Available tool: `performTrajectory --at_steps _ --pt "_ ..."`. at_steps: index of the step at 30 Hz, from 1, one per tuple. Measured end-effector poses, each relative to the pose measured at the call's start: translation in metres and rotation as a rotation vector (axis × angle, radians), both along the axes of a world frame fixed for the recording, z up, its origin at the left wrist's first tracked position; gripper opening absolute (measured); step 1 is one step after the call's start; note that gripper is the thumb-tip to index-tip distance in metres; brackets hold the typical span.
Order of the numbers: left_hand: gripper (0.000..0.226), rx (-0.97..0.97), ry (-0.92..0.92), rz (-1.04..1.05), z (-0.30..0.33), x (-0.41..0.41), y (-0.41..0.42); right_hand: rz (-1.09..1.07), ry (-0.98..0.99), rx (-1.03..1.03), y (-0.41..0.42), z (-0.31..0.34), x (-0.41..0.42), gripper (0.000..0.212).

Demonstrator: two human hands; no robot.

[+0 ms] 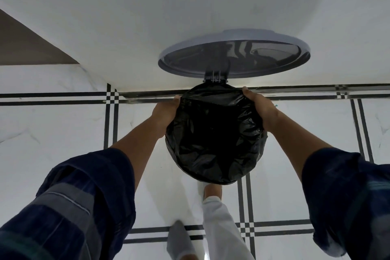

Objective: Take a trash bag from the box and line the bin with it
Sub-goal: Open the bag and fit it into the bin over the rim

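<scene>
A round pedal bin stands on the floor below me, fully wrapped by a black trash bag (213, 137) that is stretched over its rim and hangs down inside. The bin's own walls are hidden under the plastic. Its grey lid (234, 55) stands open against the wall behind, held by a hinge (215, 77). My left hand (166, 112) grips the bag at the left side of the rim. On the right side of the rim my right hand (259, 107) grips the bag. The trash bag box is not in view.
A white wall (190, 6) rises right behind the bin. The floor (52, 133) is white tile with black line borders. My foot (212, 191) sits at the bin's front base, with a white trouser leg (221, 228) and a grey sock (179, 238) below.
</scene>
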State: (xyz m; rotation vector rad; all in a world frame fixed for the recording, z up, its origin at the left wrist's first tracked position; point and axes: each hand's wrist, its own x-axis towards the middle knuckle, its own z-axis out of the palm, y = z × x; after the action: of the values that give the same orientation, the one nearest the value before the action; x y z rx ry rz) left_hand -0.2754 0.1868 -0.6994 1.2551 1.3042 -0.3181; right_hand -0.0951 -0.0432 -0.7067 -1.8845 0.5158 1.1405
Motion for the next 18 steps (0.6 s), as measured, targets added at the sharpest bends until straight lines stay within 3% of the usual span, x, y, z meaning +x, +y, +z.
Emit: performTrajectory --at_steps 2,5,8,11,14,18 --pt "0.035 -0.002 -0.021 0.087 0.002 -0.007 0.0 0.036 -0.084 -0.07 -0.003 0.001 0.001 0.083" --pt "0.026 0.201 -0.014 0.221 0.007 -0.023 -0.014 0.175 -0.38 -0.244 -0.008 0.022 -0.012 0.047" --pt "0.041 0.186 0.038 0.416 0.013 -0.052 -0.045 -0.075 -0.549 -0.278 -0.027 0.038 -0.046 0.026" --pt "0.037 -0.043 0.103 0.491 0.015 -0.079 -0.076 -0.214 -0.383 -0.263 -0.049 0.038 -0.085 0.014" --pt "0.026 -0.266 -0.005 0.616 0.02 -0.092 -0.097 -0.291 -0.193 -0.109 -0.063 0.033 -0.104 0.025" --pt "0.012 -0.278 -0.105 0.781 0.016 -0.103 -0.099 -0.471 -0.066 0.086 -0.068 0.028 -0.102 0.032"
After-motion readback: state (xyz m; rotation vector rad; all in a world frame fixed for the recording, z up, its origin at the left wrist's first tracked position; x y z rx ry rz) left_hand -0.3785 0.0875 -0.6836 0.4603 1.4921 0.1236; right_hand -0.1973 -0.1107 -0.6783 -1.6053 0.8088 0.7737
